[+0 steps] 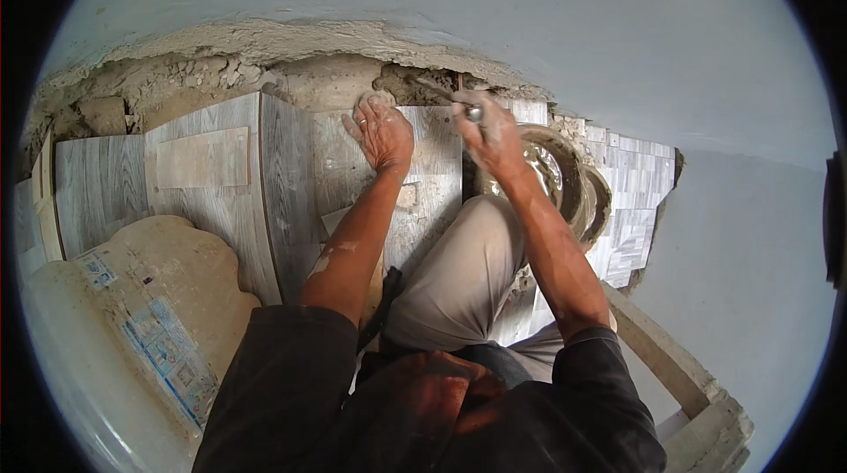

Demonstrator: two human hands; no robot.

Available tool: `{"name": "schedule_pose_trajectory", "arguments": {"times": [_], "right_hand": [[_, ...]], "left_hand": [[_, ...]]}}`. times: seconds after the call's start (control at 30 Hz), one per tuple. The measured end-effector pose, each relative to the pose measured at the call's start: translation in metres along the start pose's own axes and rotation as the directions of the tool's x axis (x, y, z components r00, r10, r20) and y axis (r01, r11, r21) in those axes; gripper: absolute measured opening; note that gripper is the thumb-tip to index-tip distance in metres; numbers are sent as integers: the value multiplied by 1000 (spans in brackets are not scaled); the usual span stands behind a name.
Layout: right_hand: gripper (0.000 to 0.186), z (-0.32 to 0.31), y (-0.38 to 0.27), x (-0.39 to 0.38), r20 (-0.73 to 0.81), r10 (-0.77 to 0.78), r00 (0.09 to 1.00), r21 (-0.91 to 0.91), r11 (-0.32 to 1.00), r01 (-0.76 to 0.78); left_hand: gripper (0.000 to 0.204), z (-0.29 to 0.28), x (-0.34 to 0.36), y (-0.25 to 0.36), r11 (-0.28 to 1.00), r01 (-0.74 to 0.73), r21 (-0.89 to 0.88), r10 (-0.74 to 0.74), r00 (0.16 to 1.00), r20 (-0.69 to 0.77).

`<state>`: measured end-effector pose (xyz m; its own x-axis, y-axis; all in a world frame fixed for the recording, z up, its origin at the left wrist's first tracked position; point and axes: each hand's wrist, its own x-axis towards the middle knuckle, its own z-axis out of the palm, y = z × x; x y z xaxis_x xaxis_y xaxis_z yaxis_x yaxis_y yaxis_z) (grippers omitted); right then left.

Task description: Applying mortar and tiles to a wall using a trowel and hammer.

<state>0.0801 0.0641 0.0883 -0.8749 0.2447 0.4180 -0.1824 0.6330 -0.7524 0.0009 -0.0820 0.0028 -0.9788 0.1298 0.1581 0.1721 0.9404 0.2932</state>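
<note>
Several grey wood-look tiles [221,177] already lie along the broken wall base [265,67], while the left hand [381,133] presses flat, fingers spread, on the far tile [423,182] and the right hand [490,133] grips a trowel [450,95] at the unfilled mortar gap [415,80].

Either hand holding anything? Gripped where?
Right hand grips a trowel by its handle end, blade pointing toward the broken wall base. Left hand holds nothing; it lies flat, fingers spread, on the wood-look tile.
</note>
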Motion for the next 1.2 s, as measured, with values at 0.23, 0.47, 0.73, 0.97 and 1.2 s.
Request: {"name": "schedule_pose_trajectory", "arguments": {"times": [0.23,0.47,0.73,0.97,1.2], "right_hand": [[15,3,13,-4,-22,27,999,-60,998,-28],[22,5,-2,-8,43,-7,999,-26,1000,8],[20,-12,12,-10,-68,-38,997,-58,998,34],[25,-25,10,-19,6,117,993,-95,989,-116],[22,-30,5,-18,43,138,989,-148,980,-131]], "left_hand": [[38,-1,0,1,1000,-16,-8,15,999,-32],[37,3,-1,0,1000,-25,-4,24,999,-21],[35,0,0,2,1000,-22,10,22,1000,-19],[33,0,1,2,999,-39,-2,39,998,-40],[33,1,0,2,1000,-21,15,21,1000,10]]}}
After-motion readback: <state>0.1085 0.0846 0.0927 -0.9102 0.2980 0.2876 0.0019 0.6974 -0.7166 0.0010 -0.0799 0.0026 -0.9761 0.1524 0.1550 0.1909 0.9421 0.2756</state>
